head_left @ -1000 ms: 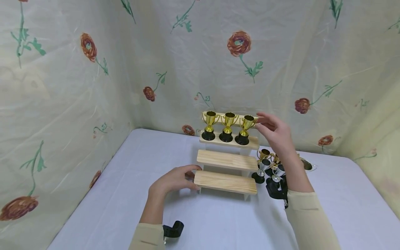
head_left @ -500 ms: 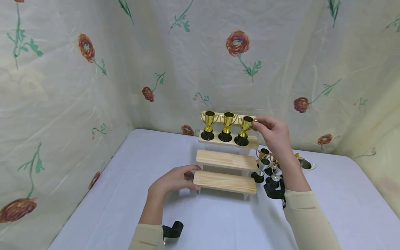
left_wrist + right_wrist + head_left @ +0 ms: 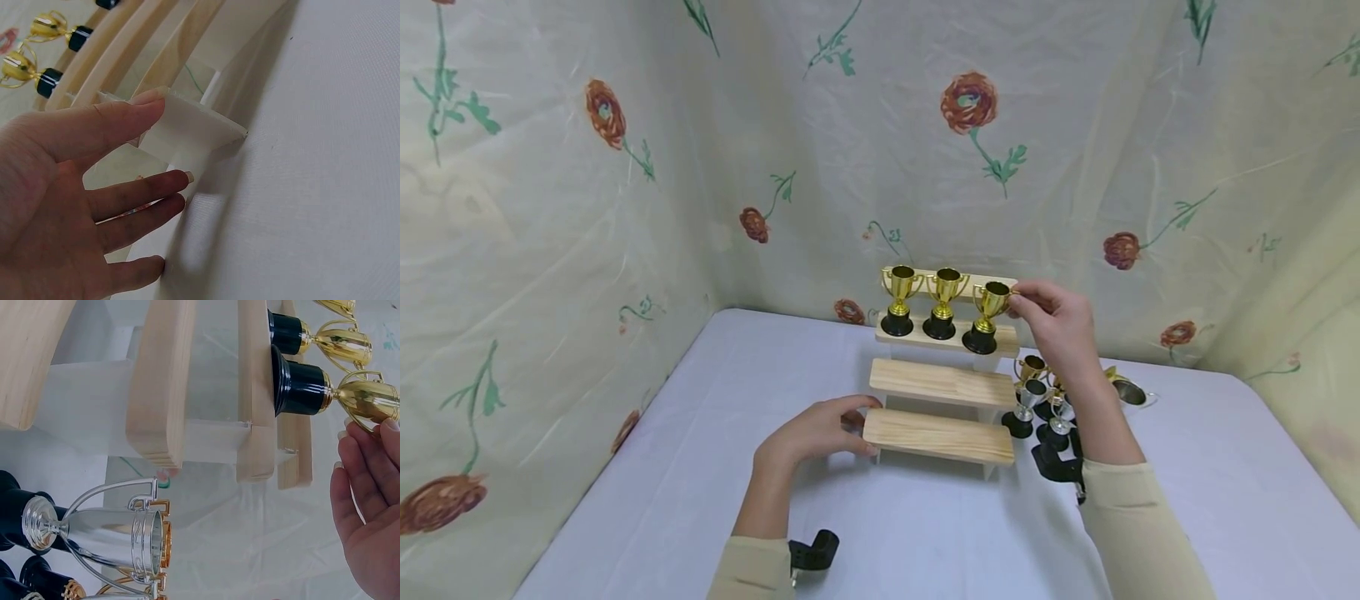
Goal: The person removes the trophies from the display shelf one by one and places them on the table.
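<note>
My right hand (image 3: 1060, 325) pinches the handle of the rightmost gold trophy cup (image 3: 985, 321), whose black base stands on the top step of a wooden tiered shelf (image 3: 940, 433). Two more gold trophy cups (image 3: 945, 287) stand to its left on that step. In the right wrist view, the fingertips meet the handle of the gold cup (image 3: 369, 400). My left hand (image 3: 812, 429) is at the left end of the lowest step. The left wrist view shows its thumb against the shelf's end near a pale translucent support (image 3: 187, 125), with the other fingers loosely extended.
Silver trophy cups (image 3: 1032, 400) and bronze-coloured cups (image 3: 1032, 367) stand at the shelf's right side, partly behind my right forearm. A cup (image 3: 1129, 393) shows beyond the forearm. Flower-patterned curtain (image 3: 850, 208) hangs behind the white-covered table (image 3: 700, 467).
My right fingers have closed on the handle of the rightmost gold trophy cup. That cup has shifted slightly toward the step's front edge. My left hand stays in place.
</note>
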The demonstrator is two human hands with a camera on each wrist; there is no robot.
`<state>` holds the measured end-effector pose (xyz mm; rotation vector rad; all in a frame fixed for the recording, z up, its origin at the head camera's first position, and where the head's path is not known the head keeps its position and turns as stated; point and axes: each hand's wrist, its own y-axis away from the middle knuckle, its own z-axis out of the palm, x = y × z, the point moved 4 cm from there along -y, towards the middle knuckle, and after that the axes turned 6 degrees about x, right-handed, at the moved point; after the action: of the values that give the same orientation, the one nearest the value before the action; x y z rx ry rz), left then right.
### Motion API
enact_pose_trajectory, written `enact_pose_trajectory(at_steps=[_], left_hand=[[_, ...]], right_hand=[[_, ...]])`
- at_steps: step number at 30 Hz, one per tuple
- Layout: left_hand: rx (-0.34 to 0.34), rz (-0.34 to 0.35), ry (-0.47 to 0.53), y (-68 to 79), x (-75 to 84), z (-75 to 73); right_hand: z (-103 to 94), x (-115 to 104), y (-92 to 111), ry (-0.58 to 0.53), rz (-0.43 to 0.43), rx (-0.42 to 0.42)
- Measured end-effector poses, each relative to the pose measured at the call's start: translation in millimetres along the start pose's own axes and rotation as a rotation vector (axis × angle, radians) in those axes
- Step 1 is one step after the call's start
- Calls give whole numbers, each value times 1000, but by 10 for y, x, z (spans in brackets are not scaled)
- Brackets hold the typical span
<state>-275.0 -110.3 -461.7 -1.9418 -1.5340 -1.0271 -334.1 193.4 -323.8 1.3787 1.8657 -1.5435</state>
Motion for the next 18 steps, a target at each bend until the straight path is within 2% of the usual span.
enact_pose_trajectory(at_steps=[11,18], left_hand=[[2,-26,-1,-5,-1,23],[-1,-21,-9,8,11,16]], right_hand=[[-61,3,75,46,-4,31],[-127,-53,144,33,-36,36]])
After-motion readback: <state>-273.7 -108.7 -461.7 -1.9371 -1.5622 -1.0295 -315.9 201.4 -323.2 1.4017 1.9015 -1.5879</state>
